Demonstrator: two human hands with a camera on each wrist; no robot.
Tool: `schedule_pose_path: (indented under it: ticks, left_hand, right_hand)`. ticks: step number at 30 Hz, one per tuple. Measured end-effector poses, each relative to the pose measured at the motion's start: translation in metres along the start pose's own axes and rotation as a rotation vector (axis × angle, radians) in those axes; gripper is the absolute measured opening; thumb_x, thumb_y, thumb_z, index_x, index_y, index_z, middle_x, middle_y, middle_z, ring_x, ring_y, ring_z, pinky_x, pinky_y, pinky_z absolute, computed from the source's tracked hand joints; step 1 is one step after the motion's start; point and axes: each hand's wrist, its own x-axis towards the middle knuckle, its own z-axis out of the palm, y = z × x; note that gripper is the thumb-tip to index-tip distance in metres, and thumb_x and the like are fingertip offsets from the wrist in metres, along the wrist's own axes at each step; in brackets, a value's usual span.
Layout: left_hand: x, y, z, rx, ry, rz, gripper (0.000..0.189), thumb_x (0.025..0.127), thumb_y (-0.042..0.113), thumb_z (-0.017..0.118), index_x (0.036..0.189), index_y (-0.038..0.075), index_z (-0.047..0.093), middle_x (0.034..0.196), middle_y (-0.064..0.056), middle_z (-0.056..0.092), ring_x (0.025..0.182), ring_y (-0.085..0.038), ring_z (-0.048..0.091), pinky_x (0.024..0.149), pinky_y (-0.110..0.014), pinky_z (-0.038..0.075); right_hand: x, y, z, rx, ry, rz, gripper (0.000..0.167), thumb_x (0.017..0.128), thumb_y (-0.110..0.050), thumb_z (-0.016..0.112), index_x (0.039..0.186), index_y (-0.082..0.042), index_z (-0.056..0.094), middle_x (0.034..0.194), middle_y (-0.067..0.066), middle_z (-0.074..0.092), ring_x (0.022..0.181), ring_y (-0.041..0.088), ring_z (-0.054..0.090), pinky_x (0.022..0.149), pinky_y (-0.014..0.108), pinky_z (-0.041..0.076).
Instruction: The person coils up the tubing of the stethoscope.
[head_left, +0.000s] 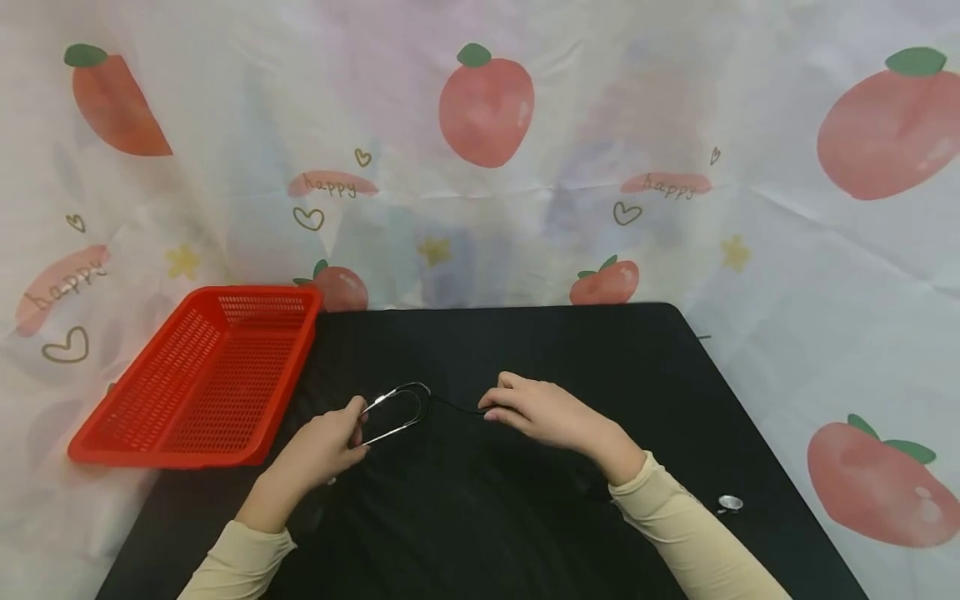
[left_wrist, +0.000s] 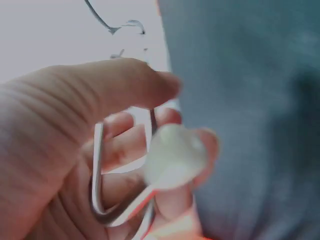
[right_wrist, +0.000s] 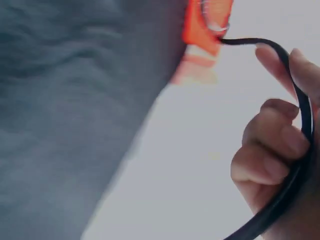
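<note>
My left hand (head_left: 318,446) grips the shiny metal headset of a stethoscope (head_left: 390,392) over the table's left half. In the left wrist view, a whitish ear tip (left_wrist: 175,157) sticks out past the fingers (left_wrist: 122,147), and bent metal tubes (left_wrist: 97,170) run across the palm. From the headset, thin black tubing (head_left: 459,407) leads right to my right hand (head_left: 547,408), which holds it. The right wrist view shows that tubing (right_wrist: 304,110) passing between thumb and forefinger and along the curled fingers. A round silvery chest piece (head_left: 730,503) lies near the table's right edge.
A red perforated plastic basket (head_left: 288,392) stands at the left, partly over the edge of the black table (head_left: 525,517). Behind and around the table hangs a pale cloth (head_left: 420,108) printed with peaches, hearts and words.
</note>
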Motion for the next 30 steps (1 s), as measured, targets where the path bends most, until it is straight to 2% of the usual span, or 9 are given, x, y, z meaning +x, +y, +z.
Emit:
schedule_pose_path:
  ticks: [5,7,10,13,16,19,23,27,30]
  left_hand:
    - [0.005,0.044,-0.027,0.136,0.017,0.216,0.043,0.080,0.013,0.090,0.098,0.016,0.051,0.071,0.012,0.057,0.057,-0.003,0.049,0.052,-0.024,0.041]
    - [0.004,0.063,-0.034,0.136,-0.004,0.297,0.045,0.078,0.016,0.091,0.096,0.018,0.049,0.070,0.013,0.056,0.056,-0.002,0.049,0.051,-0.023,0.040]
    - [0.001,0.092,-0.045,0.084,-0.038,0.392,0.046,0.079,0.020,0.090,0.094,0.020,0.046,0.071,0.017,0.051,0.053,0.003,0.044,0.050,-0.019,0.037]
    - [-0.007,0.116,-0.056,0.036,-0.005,0.465,0.045,0.082,0.021,0.088,0.091,0.020,0.045,0.070,0.018,0.045,0.048,0.007,0.036,0.048,-0.016,0.032]
    - [-0.014,0.134,-0.067,0.025,0.088,0.543,0.044,0.083,0.023,0.088,0.088,0.021,0.044,0.069,0.017,0.043,0.045,0.009,0.030,0.049,-0.012,0.029]
    - [-0.018,0.143,-0.074,0.018,0.184,0.607,0.043,0.083,0.025,0.088,0.086,0.022,0.045,0.069,0.018,0.044,0.045,0.009,0.028,0.051,-0.011,0.026]
    - [-0.018,0.141,-0.082,-0.059,0.282,0.595,0.040,0.082,0.024,0.088,0.089,0.020,0.049,0.070,0.018,0.049,0.047,0.012,0.031,0.050,-0.009,0.028]
    - [-0.018,0.128,-0.086,-0.250,0.377,0.457,0.042,0.080,0.014,0.089,0.095,0.015,0.049,0.073,0.013,0.056,0.049,0.012,0.036,0.046,-0.010,0.034]
    - [-0.015,0.117,-0.083,-0.454,0.407,0.343,0.043,0.084,0.008,0.085,0.096,0.008,0.044,0.079,0.006,0.062,0.048,0.007,0.045,0.043,-0.015,0.040]
  right_hand:
    - [0.009,-0.033,-0.047,0.032,-0.099,-0.208,0.019,0.105,-0.036,0.059,0.118,-0.029,0.071,0.103,-0.015,0.054,0.077,-0.004,0.053,0.070,0.019,0.047]
    - [0.015,-0.044,-0.062,0.097,-0.102,-0.278,0.018,0.105,-0.033,0.058,0.117,-0.029,0.071,0.104,-0.015,0.055,0.081,-0.004,0.055,0.073,0.020,0.048]
    - [0.027,-0.053,-0.078,0.218,-0.043,-0.356,0.016,0.107,-0.027,0.056,0.114,-0.024,0.070,0.101,-0.012,0.057,0.084,0.002,0.055,0.078,0.024,0.049]
    - [0.038,-0.055,-0.082,0.352,0.060,-0.366,0.020,0.107,-0.029,0.052,0.110,-0.018,0.068,0.090,-0.008,0.057,0.077,0.006,0.052,0.075,0.027,0.048]
    - [0.043,-0.053,-0.076,0.492,0.151,-0.330,0.035,0.106,-0.040,0.047,0.106,-0.012,0.066,0.073,-0.003,0.049,0.062,0.011,0.044,0.063,0.028,0.042]
    - [0.045,-0.051,-0.062,0.588,0.200,-0.313,0.044,0.106,-0.046,0.045,0.106,-0.007,0.065,0.063,0.002,0.039,0.052,0.014,0.036,0.054,0.028,0.036]
    - [0.044,-0.046,-0.039,0.713,0.196,-0.283,0.053,0.107,-0.051,0.042,0.106,-0.002,0.063,0.068,0.000,0.042,0.053,0.014,0.037,0.054,0.028,0.037]
    - [0.038,-0.046,-0.015,0.870,0.159,-0.179,0.061,0.105,-0.056,0.042,0.102,0.002,0.061,0.073,-0.006,0.044,0.056,0.011,0.035,0.054,0.027,0.034]
    - [0.032,-0.051,-0.003,0.858,0.158,-0.118,0.047,0.110,-0.042,0.041,0.099,-0.001,0.062,0.069,-0.007,0.040,0.055,0.010,0.032,0.052,0.027,0.032]
